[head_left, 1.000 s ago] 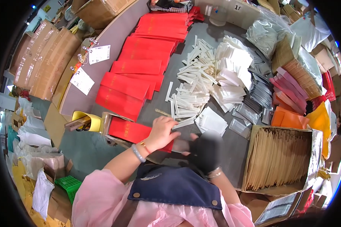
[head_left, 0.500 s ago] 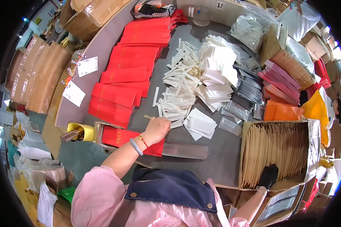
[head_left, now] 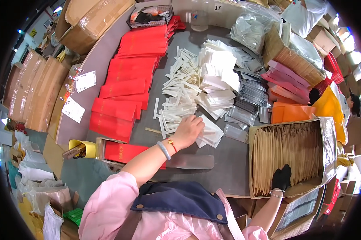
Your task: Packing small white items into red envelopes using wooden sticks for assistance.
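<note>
Fingers [head_left: 197,121] curled, left hand [head_left: 189,131] was at white cards [head_left: 211,136].
Gloved right hand [head_left: 281,178] met brown sheets [head_left: 286,146]; I couldn't tell either grip.

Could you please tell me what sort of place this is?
Probably a packing workshop: red packets lie in an overlapping row on a grey table, an open carton at the right holds many thin brown pieces, and large taped boxes stand at the left.

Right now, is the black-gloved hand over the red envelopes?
No, the right hand is at the thin brown pieces in the cardboard box.
</note>
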